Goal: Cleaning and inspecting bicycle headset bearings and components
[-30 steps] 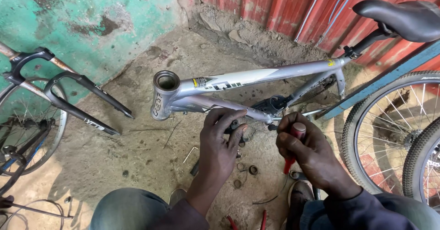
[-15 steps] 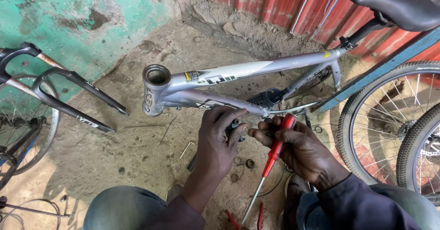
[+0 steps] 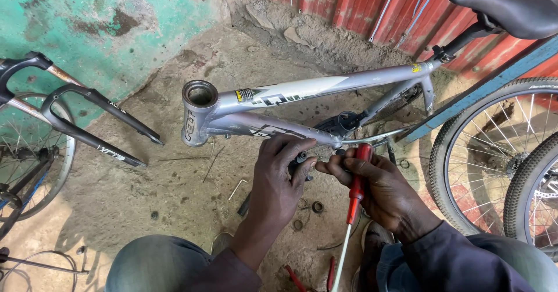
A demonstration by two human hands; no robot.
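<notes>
Bare dirt ground [image 3: 145, 193] is lying under a silver bicycle frame [image 3: 302, 88], which is propped low between a green wall and red sheeting, a loose fork [image 3: 87, 123] off to one side. The left hand [image 3: 279, 181] is curling closed around a small dark part [image 3: 301, 163] just beneath the down tube. The right hand [image 3: 378, 187] is wrapping shut on a red-handled screwdriver [image 3: 356, 190], shaft pointing down, its fingertips touching the part. Judging by this, a steadier left grip would be helping.

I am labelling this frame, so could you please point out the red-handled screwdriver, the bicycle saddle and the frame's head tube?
Red-handled screwdriver [image 3: 356, 190], head view, on the red handle.
Bicycle saddle [image 3: 511, 7], head view, on the black top.
Head tube [image 3: 195, 117], head view, on its silver side wall.
</notes>
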